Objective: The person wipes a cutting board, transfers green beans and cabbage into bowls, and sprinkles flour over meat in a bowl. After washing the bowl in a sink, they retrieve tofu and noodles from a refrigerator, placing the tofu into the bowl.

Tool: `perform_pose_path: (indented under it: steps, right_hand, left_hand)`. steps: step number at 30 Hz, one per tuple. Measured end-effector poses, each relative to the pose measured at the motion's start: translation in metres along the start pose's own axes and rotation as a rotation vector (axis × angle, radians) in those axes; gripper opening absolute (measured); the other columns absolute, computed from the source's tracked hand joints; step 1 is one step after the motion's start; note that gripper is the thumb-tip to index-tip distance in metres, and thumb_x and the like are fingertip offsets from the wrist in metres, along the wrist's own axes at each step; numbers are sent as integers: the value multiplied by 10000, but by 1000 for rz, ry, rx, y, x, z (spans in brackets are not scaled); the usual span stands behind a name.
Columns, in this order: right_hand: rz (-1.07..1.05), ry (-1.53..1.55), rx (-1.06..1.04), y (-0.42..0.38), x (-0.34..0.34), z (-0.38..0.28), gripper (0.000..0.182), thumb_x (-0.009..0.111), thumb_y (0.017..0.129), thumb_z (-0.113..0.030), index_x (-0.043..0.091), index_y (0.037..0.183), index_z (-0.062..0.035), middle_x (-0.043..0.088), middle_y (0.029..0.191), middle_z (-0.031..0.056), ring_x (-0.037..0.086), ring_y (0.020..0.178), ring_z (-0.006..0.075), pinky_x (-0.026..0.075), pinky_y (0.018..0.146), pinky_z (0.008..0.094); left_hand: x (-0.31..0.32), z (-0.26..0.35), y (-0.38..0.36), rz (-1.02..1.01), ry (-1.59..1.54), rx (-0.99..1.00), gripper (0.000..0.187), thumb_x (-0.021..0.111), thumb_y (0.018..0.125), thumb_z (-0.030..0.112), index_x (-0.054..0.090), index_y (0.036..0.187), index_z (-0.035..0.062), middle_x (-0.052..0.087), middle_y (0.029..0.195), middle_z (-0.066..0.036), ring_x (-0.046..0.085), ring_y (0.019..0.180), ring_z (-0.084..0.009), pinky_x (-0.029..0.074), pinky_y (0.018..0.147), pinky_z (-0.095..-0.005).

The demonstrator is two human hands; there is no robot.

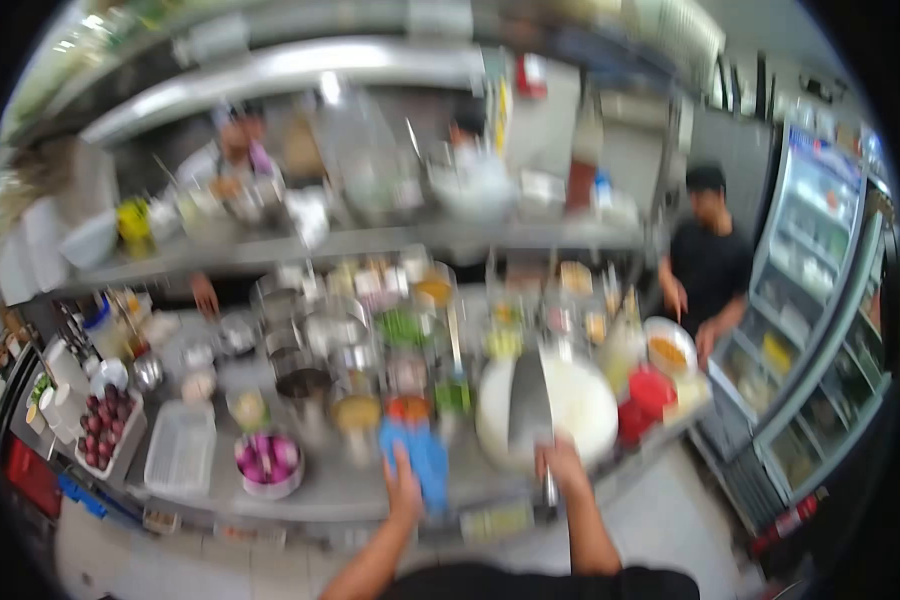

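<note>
My right hand (563, 466) is wrapped round the handle of a large chef's knife. The broad knife blade (530, 405) points away from me over a round white cutting board (582, 400). My left hand (403, 488) grips a blue cloth (420, 458) at the counter's front edge, left of the board. Just beyond the cloth are metal containers of food, one with orange-red pieces (408, 408) and one with green pieces (454, 394). Motion blur hides finer detail.
A bowl of cut purple onion (269, 465), a white plastic tray (181, 447) and a crate of red onions (108, 430) stand left. Right are a red container (651, 392) and a person in black (710, 255) beside a white bowl (669, 346). A glass-door fridge (805, 260) stands behind.
</note>
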State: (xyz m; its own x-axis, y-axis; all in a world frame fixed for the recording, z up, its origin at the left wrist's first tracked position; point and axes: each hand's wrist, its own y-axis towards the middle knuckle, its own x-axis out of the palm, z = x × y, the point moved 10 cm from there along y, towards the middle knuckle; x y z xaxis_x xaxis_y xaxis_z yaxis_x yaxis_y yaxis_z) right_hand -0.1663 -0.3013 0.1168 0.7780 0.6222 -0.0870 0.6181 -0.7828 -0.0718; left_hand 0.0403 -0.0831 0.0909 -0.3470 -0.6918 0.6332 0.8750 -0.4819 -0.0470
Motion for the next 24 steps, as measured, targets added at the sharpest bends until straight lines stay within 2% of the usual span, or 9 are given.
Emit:
perform_pose_path:
  steps: [4,7,11,12,15,19,20,21,24]
  right_hand:
    - [6,-33,-24,-22,21,-30,100,506,826,-115,469,760,-50,458,502,18,442,402,106,350,398,246]
    - [-7,163,64,-34,43,-17,70,508,838,-105,489,843,-38,441,524,2,431,404,98,367,391,266]
    - [-46,-43,-19,-53,76,-15,126,526,827,-135,507,846,-12,510,582,35,450,475,80,374,432,270]
    - [-3,-189,-211,-57,81,-27,155,523,821,-148,506,821,5,513,574,57,460,509,95,383,467,288]
    - [-20,-117,8,-68,79,-4,160,514,823,-153,512,819,8,487,554,63,450,515,106,387,487,298]
    - [-49,-252,-36,-86,71,-13,176,509,843,-169,502,812,4,494,563,32,422,497,93,371,473,279]
    - [-50,-250,-24,-91,67,-15,176,509,843,-169,502,812,4,494,563,32,422,497,93,371,473,279]
    - [-65,-188,3,-95,63,-14,184,498,863,-181,489,800,-9,487,572,21,423,483,91,372,460,271]
    - [-122,129,138,-103,55,-12,203,474,900,-198,461,778,-35,463,587,3,422,460,86,373,430,252]
  left_hand:
    - [53,31,9,-189,-34,194,436,422,948,335,395,1240,12,504,1163,-93,500,1028,-164,413,894,-304]
    - [110,50,-6,-433,-20,415,504,428,940,336,319,1295,-6,322,1378,-148,384,1216,-254,334,995,-370]
    - [164,16,-26,-568,775,770,637,460,896,402,234,1380,55,110,1462,-210,-9,1355,-389,-48,1053,-533]
    - [168,3,-28,-581,1016,782,618,438,895,408,246,1388,90,60,1470,-207,-48,1343,-426,-86,1019,-584]
    - [161,-14,-21,-582,958,705,578,417,900,394,269,1384,115,57,1474,-194,-55,1345,-422,-85,1014,-591]
    - [145,-24,0,-421,775,644,414,403,921,289,366,1266,63,117,1461,-208,-2,1343,-433,-49,1027,-584]
    - [136,-21,11,-285,662,644,342,367,945,256,374,1213,43,282,1398,-191,220,1309,-380,117,1060,-510]
    - [139,-19,15,-281,670,634,342,367,945,256,374,1213,43,282,1398,-191,220,1309,-380,117,1060,-510]
    - [106,-68,62,-135,-41,-119,392,314,973,320,353,1253,48,496,1178,-97,498,1064,-213,375,948,-318]
